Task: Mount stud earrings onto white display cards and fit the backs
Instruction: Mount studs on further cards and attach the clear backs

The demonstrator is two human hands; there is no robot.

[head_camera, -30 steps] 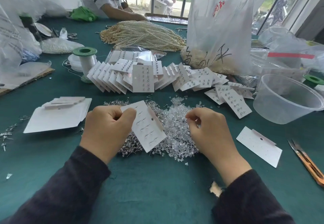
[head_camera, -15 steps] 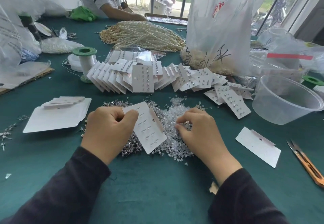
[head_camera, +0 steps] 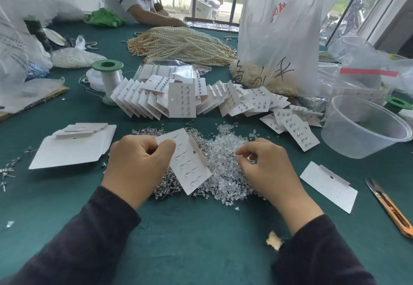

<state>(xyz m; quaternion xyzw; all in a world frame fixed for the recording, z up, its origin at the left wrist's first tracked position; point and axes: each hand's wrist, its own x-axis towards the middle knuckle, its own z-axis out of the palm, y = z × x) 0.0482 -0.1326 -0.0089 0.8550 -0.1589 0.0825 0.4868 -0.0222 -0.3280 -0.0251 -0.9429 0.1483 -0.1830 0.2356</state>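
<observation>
My left hand [head_camera: 136, 168] pinches a white display card [head_camera: 190, 166] by its upper corner. The card is tilted, with stud posts poking out of its back toward me. My right hand [head_camera: 266, 168] has thumb and forefinger closed on the clear backs [head_camera: 223, 173], heaped just right of the card. Loose stud earrings [head_camera: 169, 187] lie beneath the card, toward the middle of the near edge of the surface [head_camera: 201, 229]. Finished cards [head_camera: 182, 102] fan out behind.
</observation>
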